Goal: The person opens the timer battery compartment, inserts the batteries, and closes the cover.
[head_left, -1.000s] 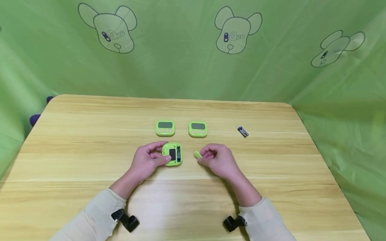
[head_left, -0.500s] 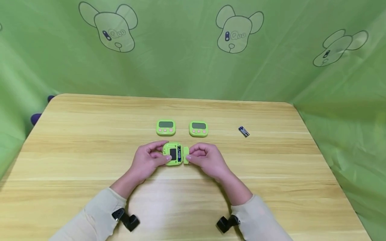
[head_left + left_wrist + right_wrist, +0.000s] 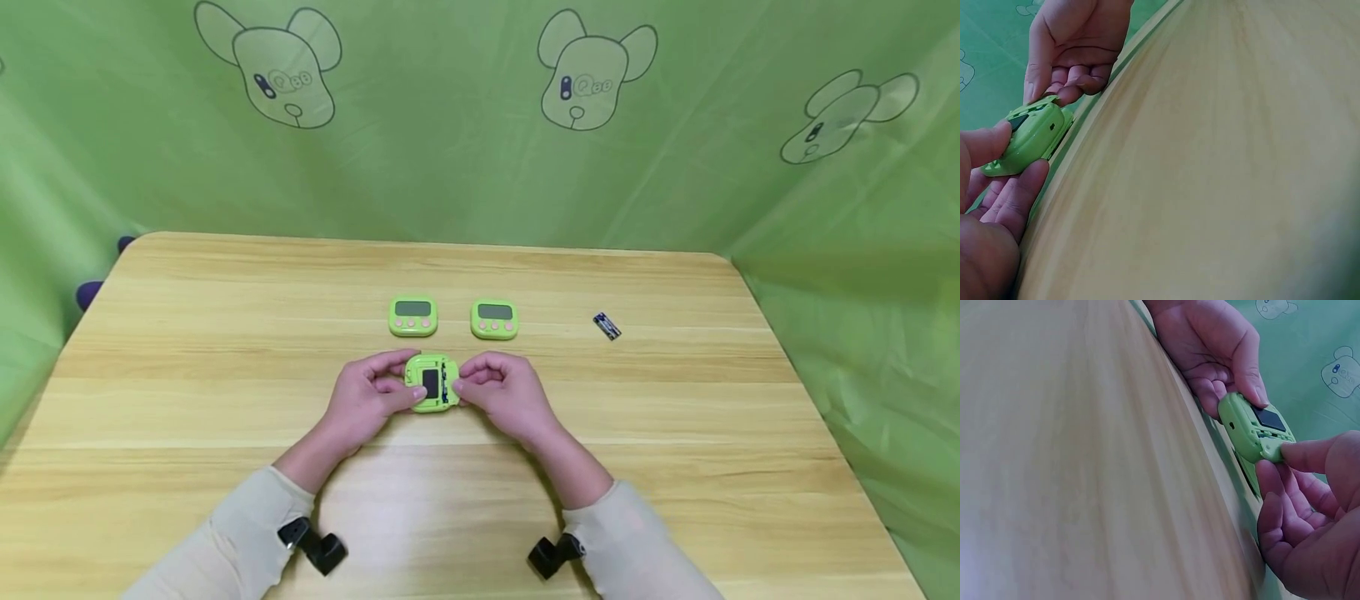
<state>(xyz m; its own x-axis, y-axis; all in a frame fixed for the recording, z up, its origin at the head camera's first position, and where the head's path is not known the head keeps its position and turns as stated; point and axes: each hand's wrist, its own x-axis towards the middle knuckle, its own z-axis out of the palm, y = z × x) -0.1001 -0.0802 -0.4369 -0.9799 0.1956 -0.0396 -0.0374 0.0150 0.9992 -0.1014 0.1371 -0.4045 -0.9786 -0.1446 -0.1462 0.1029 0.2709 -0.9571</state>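
My left hand (image 3: 366, 402) grips a green digital timer (image 3: 431, 382) by its left side, thumb pressed on the back, which faces up. A battery (image 3: 444, 385) lies in the slot along the timer's right side, partly covered. Between thumb and fingers, my right hand (image 3: 510, 395) pinches a small green battery cover (image 3: 1270, 449), which sits tilted against the timer's slot edge in the right wrist view. In the left wrist view the cover's edge also stands slightly raised from the timer (image 3: 1035, 134). Whether its tabs are engaged cannot be seen.
Two more green timers (image 3: 413, 317) lie screen-up behind the hands, side by side. To their right lies a loose battery (image 3: 607, 326) on the wooden table (image 3: 225, 350). Green printed cloth (image 3: 450, 167) hangs around the back and sides.
My right hand has moved left with the battery cover, bringing it from apart, to beside the timer, and then onto its slot edge. My left hand keeps its hold on the timer.
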